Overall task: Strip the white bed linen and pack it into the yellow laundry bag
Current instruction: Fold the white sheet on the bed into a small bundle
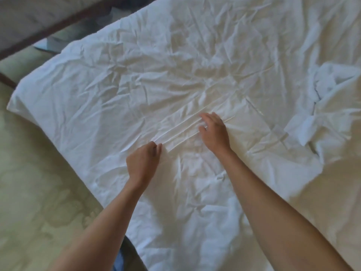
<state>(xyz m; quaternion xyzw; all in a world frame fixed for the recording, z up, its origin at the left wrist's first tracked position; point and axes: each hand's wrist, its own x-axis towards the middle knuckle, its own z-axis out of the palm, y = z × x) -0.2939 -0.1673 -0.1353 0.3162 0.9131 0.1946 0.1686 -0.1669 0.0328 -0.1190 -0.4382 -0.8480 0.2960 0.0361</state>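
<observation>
A wrinkled white sheet [156, 65] covers the whole bed and hangs over its left edge. My left hand [143, 163] pinches a fold of the sheet near the bed's middle, its fingers curled into the fabric. A little to the right and farther up, my right hand [214, 132] lies on the same run of pleats with its fingers curled into the cloth. Tight creases stretch between the two hands. A bunched heap of white linen [320, 106] lies at the right side of the bed. No yellow laundry bag is in view.
Pale patterned carpet [39, 192] fills the floor left of the bed. A dark wooden rail [58, 24] with grey padding runs across the top left corner, with some grey-blue things beside it. A bit of blue fabric [119, 261] shows at the bottom edge.
</observation>
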